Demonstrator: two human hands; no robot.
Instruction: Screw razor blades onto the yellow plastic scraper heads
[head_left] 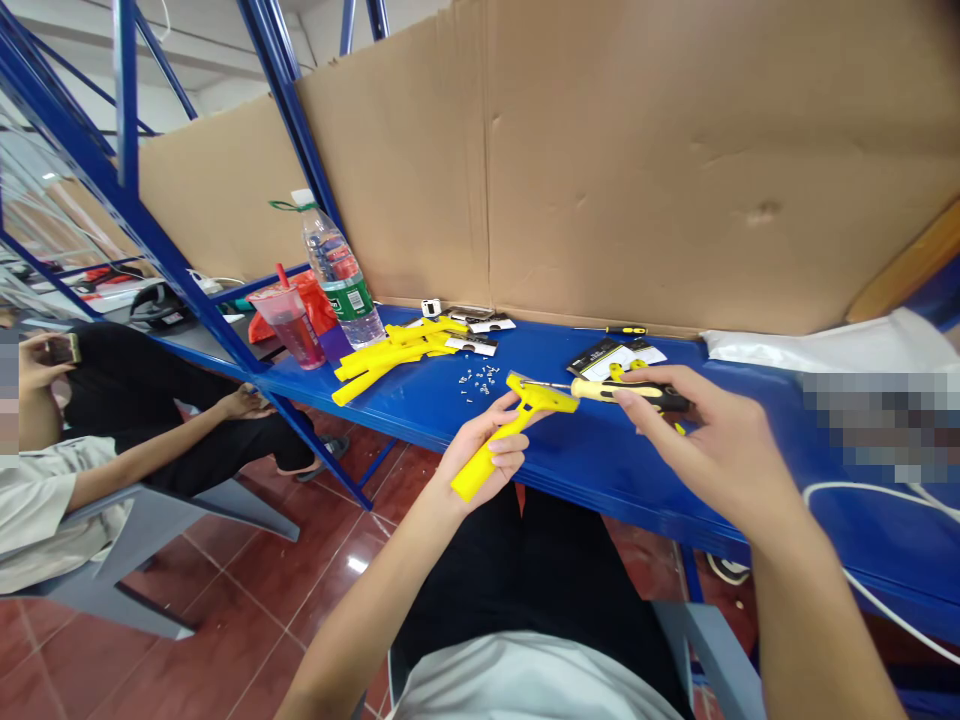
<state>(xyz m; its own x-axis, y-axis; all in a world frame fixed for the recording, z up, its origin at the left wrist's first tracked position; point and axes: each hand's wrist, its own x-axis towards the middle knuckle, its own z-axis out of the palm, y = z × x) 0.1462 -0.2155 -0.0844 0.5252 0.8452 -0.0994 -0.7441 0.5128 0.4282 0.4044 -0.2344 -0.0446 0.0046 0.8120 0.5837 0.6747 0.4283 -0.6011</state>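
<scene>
My left hand [463,442] is wrapped round the grip of a yellow T-shaped scraper handle [480,468], its wide head tilted up and to the right. In my right hand [724,435] is a screwdriver [592,390] with a pale yellow and black handle. Its shaft points left and its tip meets the scraper's head; whether it sits in a screw cannot be made out. Loose small screws [480,380] lie scattered on the blue bench just beyond my left hand. Behind my right fingers, small yellow parts [637,366] are partly hidden.
Several yellow handles [375,362] are piled at the left, near a large water bottle [349,290] and a pink cup [292,325]. Packaging cards [596,358] and another screwdriver [626,330] lie toward the cardboard wall [585,180]. A person [67,480] sits at left.
</scene>
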